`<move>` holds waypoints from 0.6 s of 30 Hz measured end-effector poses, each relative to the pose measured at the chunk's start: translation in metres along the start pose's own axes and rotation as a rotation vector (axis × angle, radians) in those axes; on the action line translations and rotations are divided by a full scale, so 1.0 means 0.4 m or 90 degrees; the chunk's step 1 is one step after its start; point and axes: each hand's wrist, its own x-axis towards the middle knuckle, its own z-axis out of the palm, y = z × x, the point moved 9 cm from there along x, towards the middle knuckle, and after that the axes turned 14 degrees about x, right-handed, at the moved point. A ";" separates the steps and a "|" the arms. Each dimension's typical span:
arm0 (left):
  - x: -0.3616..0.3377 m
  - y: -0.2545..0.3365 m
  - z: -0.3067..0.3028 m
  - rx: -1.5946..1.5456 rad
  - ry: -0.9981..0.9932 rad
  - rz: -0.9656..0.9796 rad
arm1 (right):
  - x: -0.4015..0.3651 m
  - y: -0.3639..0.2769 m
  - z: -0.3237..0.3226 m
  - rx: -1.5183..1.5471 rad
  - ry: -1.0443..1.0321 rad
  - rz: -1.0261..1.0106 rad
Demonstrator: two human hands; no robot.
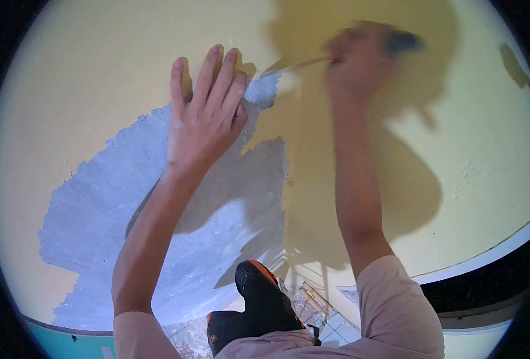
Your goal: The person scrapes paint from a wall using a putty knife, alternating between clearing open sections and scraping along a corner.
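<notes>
My left hand (208,116) lies flat with its fingers spread on the wall, at the upper edge of a bare grey patch (109,215). Yellow paint (85,90) with a ragged edge surrounds this patch. At the upper right, my right hand (363,60) is closed around a scraper, blurred by motion. The scraper's thin blade (304,64) reaches left to the top of the grey area, near my left fingers. Its dark handle end (403,42) sticks out on the right side of my fist.
A wall corner runs down the middle, with a yellow wall (468,179) on its right. Below are my dark-clad legs (259,305), a tiled floor (336,326) with debris, and a white curved edge (486,256) at lower right. Teal surface (61,346) shows at bottom left.
</notes>
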 end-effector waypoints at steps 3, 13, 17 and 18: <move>0.006 -0.006 -0.015 0.007 0.041 -0.011 | -0.016 0.048 0.023 -0.088 -0.085 0.037; 0.004 -0.005 -0.006 0.002 0.028 -0.004 | 0.010 0.013 -0.041 -0.035 -0.033 -0.029; 0.002 -0.005 -0.010 0.000 0.035 -0.009 | -0.044 0.108 -0.078 0.170 0.004 0.206; 0.004 -0.009 -0.010 0.004 0.040 -0.014 | -0.051 0.129 -0.060 0.227 0.003 0.263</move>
